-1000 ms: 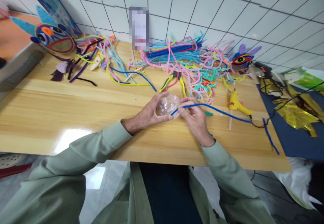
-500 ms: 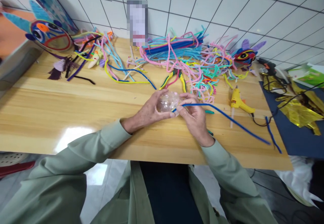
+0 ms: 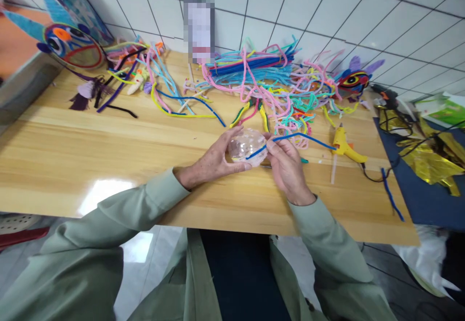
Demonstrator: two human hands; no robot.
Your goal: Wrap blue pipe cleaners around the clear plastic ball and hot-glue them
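My left hand (image 3: 218, 156) is wrapped round the left side of a clear, rounded plastic piece (image 3: 244, 143), thumb below and fingers above. A blue pipe cleaner (image 3: 317, 141) is pinched between the thumb and fingers of my right hand (image 3: 286, 166). Its short end lies across the front of the clear piece, and its long end runs off to the right toward the glue gun. Just behind my hands lie yellow-and-green handled pliers (image 3: 240, 114). A small dark green item pokes out beside my right hand, mostly hidden.
Bundled and tangled pipe cleaners (image 3: 254, 71) line the table's back along the tiled wall. A yellow glue gun (image 3: 343, 146) with a cord lies right. Decorated animal faces stand at back left (image 3: 69, 45) and back right (image 3: 354, 79). Gold foil (image 3: 423, 159) lies beyond the right edge.
My right hand has shifted right, away from the clear piece, uncovering the pipe cleaner's end across it. The pipe cleaner's far end has swung up and back. My left hand keeps its hold.
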